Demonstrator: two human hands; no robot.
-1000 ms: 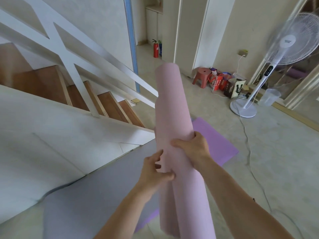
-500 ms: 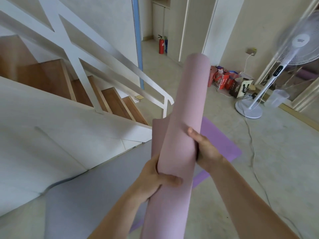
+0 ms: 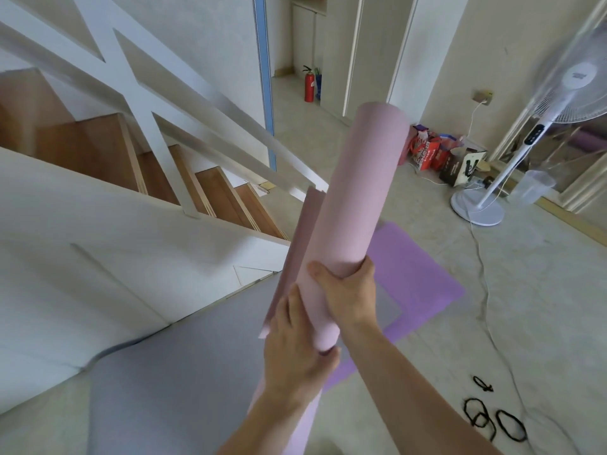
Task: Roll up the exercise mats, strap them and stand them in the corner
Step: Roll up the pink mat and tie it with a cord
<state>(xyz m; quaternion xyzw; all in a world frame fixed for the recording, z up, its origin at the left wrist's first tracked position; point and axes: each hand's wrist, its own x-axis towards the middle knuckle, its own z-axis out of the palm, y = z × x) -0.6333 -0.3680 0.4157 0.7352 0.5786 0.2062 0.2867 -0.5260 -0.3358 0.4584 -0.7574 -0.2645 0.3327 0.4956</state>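
Observation:
A pink rolled mat (image 3: 354, 192) stands tilted in front of me, its top leaning right. Its loose outer flap (image 3: 295, 257) sticks out on the left side. My right hand (image 3: 348, 293) wraps around the roll near its middle. Just below, my left hand (image 3: 295, 349) grips the roll and presses on the flap. A grey mat (image 3: 184, 382) lies flat on the floor under the roll, and a purple mat (image 3: 414, 277) lies flat beyond it. Black elastic straps (image 3: 492, 421) lie on the floor at the lower right.
A wooden staircase with a white railing (image 3: 138, 103) fills the left. A standing fan (image 3: 479, 211) and its cord (image 3: 486, 290) are at the right, near bags (image 3: 437, 156) and a plastic jug (image 3: 532, 188). A red fire extinguisher (image 3: 308, 85) stands down the hallway.
The roll has tilted from upright toward the right. My right hand shifted around the roll, and my left hand moved lower onto the loose flap. The straps came into view.

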